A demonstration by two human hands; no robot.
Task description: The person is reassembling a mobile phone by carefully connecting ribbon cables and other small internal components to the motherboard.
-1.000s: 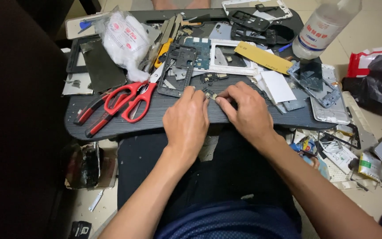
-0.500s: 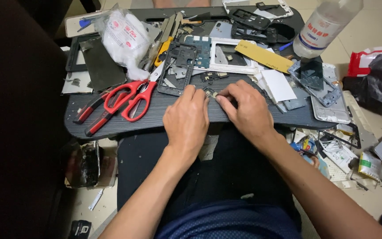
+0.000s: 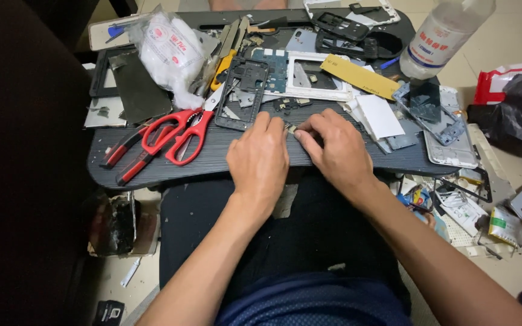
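My left hand (image 3: 258,158): lies knuckles-up at the bench's (image 3: 152,169) near edge, fingers curled down; I cannot tell whether they pinch anything.
My right hand (image 3: 335,151): just beside it, fingertips bent toward the same spot; its grip is hidden too.
Small metal part (image 3: 290,128): sits between my two sets of fingertips, touching both; neither hand is clearly nearer.
Red scissors (image 3: 170,137): left of my left hand, blades toward the far side.
Dark phone frame (image 3: 244,92): beyond the part, lying lengthwise away from me.

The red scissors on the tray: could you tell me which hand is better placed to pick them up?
Probably the left hand: the scissors lie on its side of the tray, nearer it than the right hand.
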